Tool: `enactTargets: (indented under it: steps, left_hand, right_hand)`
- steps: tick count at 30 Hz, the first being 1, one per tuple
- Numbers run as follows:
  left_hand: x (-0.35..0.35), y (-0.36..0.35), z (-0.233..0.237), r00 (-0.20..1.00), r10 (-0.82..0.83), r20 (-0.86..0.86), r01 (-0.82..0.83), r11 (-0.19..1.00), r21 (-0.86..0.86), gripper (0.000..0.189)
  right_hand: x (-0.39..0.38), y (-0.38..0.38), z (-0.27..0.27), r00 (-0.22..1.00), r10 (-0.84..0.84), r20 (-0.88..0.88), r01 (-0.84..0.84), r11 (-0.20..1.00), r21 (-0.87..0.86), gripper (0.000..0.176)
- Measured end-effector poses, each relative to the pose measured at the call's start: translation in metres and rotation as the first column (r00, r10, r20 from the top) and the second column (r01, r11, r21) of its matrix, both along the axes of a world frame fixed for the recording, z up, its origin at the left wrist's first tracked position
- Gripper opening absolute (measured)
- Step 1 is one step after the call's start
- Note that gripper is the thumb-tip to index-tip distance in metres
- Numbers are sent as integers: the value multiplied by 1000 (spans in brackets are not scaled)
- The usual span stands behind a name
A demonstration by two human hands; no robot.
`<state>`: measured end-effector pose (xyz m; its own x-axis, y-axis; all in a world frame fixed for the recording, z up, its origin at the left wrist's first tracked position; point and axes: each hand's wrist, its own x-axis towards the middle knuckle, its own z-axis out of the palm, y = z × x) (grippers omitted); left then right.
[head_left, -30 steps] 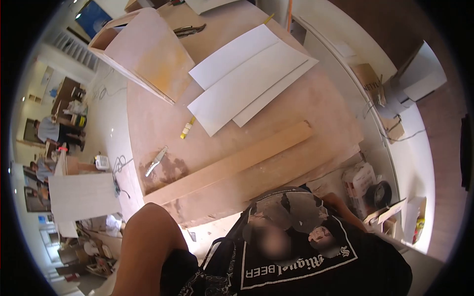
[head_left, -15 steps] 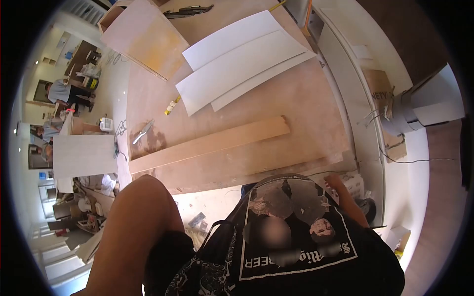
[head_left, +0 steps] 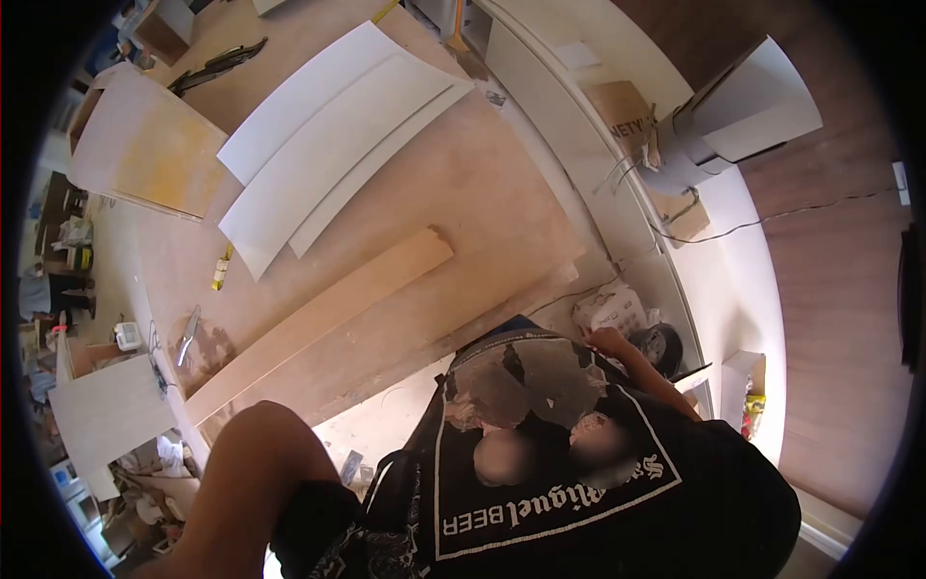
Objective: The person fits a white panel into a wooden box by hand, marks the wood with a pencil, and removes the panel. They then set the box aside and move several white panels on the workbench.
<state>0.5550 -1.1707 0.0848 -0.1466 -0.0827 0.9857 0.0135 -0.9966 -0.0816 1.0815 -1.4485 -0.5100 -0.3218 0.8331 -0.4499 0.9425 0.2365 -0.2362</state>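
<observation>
My right hand (head_left: 605, 340) is low beside the black printed shirt (head_left: 550, 434), near a whitish package (head_left: 612, 309). Its fingers are small and partly hidden, so their pose is unclear. My left hand is out of view; a bare bent limb (head_left: 256, 454) rises at lower left. On the table (head_left: 502, 193) in front of me lies a long wooden strip (head_left: 328, 314). Beyond it are overlapping white sheets (head_left: 338, 125). A yellow-and-white tool (head_left: 222, 268) and a knife-like tool (head_left: 189, 336) lie to the left.
A pale yellow-stained box (head_left: 154, 145) and dark clamp-like tools (head_left: 220, 66) are at the table's far left. Along the right stand a cabinet side (head_left: 550, 106), a grey roll (head_left: 685, 150) and a loose cable (head_left: 781, 220). Another person (head_left: 58, 294) stands at far left.
The view has turned right, so the table and its objects sit farther left and tilted. My right hand appears farther left and slightly higher, closer to the shirt's edge.
</observation>
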Motion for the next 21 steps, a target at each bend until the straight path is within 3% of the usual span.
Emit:
enactTargets:
  steps: [1,4,7,10,11,13,14,18,20,21]
  left_hand:
    - [-2,1,-3,993,80,-88,-87,994,-72,20]
    - [15,14,-4,973,-139,-182,106,978,-181,25]
    - [33,19,2,956,-146,-256,118,986,-122,23]
    - [42,17,13,906,-239,-350,221,971,-93,21]
    - [18,13,27,866,-268,-422,253,963,-91,21]
    - [41,9,28,876,-194,-441,176,981,-82,21]
    - [86,11,15,917,-89,-389,65,995,-75,21]
    - [209,13,-19,943,68,-325,-143,967,-211,31]
    - [264,18,-28,933,119,-339,-222,933,-283,45]
    - [273,38,-54,834,548,72,-540,836,-101,42]
  right_hand:
    - [-3,-1,3,998,54,-19,-52,995,89,9]
    - [4,8,20,988,29,154,-17,997,-78,10]
    - [44,13,-15,967,-253,-34,230,921,-315,11]
    - [65,46,-9,999,39,24,-34,982,-184,15]
    - [76,58,-12,904,-421,-71,342,815,-468,19]
    - [87,85,-7,697,-717,-23,563,566,-603,22]
    - [97,98,-7,558,-830,26,636,408,-655,24]
    - [169,131,-32,475,-851,-223,603,499,-623,34]
    - [218,165,-40,507,-833,-223,570,518,-638,30]
    - [238,174,-43,516,-828,-219,552,517,-655,28]
